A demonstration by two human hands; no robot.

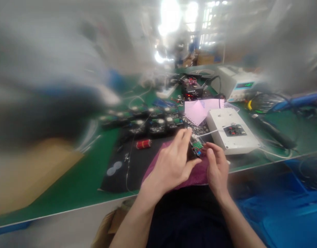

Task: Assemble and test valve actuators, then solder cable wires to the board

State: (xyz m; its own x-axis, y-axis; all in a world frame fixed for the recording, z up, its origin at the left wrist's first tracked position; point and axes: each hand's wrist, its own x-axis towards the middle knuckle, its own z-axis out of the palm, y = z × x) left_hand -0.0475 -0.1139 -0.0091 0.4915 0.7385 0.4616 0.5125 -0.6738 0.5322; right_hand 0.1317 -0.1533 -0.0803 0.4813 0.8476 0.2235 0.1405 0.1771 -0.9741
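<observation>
From here I see the left hand (175, 160) gripping the small circuit-board unit (197, 145) over the purple cloth (197, 175), the right hand (218, 168) half-curled beside it, whether pinching anything I cannot tell; it seems a steadying step, calling next for delicate precision.

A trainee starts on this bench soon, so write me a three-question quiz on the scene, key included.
1. True or false: the red cylinder lies on the black mat.
2. As the wearer sees it, the white box is on which side of the board? A) left B) right
3. Fill in: under the left hand and right hand lies a purple ____.
Key: 1 true; 2 B; 3 cloth.
</observation>
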